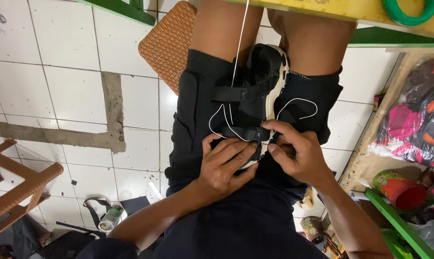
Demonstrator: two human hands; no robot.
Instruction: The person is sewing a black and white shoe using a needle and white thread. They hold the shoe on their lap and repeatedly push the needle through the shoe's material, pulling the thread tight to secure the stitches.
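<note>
A black sandal (260,86) with a cream sole lies on the person's lap at the centre of the frame, resting on dark shorts (193,120) between the bare knees. The left hand (224,165) is curled around the near end of the sandal, fingers closed on it from below centre. The right hand (296,151) sits just beside it to the right, thumb and forefinger pinched together at a black strap. A white thread (236,72) runs down from the top of the frame, crosses the sandal and loops over the shorts on both sides. At upper centre left a brown woven mat (166,43) lies on the white tiled floor (68,57). A brown stool (15,192) stands at lower left. A green ring (408,17) rests on the yellow tabletop (341,9) at upper right.
</note>
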